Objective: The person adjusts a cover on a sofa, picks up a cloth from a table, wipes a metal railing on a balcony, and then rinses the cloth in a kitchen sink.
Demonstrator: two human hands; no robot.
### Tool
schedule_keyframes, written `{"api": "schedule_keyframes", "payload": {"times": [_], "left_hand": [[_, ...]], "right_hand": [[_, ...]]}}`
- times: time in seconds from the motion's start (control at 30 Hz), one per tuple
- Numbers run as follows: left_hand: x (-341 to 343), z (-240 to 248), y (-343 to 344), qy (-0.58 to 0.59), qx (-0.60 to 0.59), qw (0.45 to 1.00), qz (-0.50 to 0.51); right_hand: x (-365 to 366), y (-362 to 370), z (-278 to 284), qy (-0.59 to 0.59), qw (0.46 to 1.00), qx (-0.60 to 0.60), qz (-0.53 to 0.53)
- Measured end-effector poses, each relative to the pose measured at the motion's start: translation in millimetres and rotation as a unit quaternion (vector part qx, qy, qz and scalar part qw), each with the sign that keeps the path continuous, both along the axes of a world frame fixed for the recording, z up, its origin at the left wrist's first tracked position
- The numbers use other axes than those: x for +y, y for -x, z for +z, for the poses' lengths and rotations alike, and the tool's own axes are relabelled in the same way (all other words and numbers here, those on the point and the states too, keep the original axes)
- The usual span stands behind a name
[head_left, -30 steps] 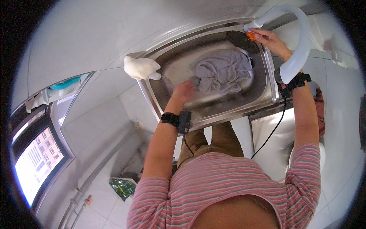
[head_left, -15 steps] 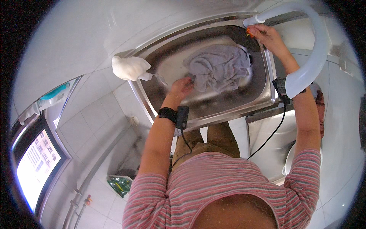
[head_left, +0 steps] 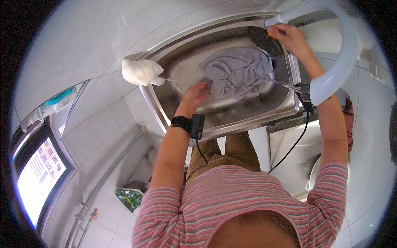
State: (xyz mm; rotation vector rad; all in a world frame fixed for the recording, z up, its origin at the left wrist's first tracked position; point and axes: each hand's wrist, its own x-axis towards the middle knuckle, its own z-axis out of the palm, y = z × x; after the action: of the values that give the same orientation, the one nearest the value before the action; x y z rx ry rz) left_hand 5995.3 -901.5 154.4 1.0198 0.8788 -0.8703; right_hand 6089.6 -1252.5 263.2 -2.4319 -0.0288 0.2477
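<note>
A crumpled grey cloth (head_left: 240, 72) lies in the stainless steel sink (head_left: 248, 123). My left hand (head_left: 197, 95) is at the cloth's left edge, its fingers loosely extended and the tips close to the fabric. At the sink's far right corner, my right hand (head_left: 287, 37) grips a small orange tap handle (head_left: 271, 36), mostly hidden behind the fingers. A thick white hose (head_left: 345, 49) arches from beside that hand over my right forearm. Streams of water (head_left: 285, 84) run from near its lower end toward the cloth's right side.
On the sink's left rim sits a white bundled thing (head_left: 142, 72) with a thin clear strand hanging from it. A window (head_left: 41, 169) and a grey pipe (head_left: 107, 169) are at the left. A white bucket (head_left: 315, 173) stands low at the right, partly behind my arm.
Water now streams into the sink at the right, where none showed before. The orange handle is more covered by my right fingers. My left hand has barely shifted.
</note>
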Motion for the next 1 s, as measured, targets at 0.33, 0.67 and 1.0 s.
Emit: {"api": "schedule_keyframes", "payload": {"times": [0.33, 0.67, 1.0], "left_hand": [[-3, 10, -4, 0.006, 0.023, 1.000, 0.013], [21, -16, 0, 0.030, -0.083, 0.992, -0.091], [-2, 26, -3, 0.036, -0.014, 0.995, -0.088]], "right_hand": [[6, 20, 0, -0.068, 0.992, -0.081, -0.072], [104, 150, -55, -0.475, 0.783, 0.226, -0.332], [152, 136, -176, -0.030, 0.895, 0.310, -0.320]]}}
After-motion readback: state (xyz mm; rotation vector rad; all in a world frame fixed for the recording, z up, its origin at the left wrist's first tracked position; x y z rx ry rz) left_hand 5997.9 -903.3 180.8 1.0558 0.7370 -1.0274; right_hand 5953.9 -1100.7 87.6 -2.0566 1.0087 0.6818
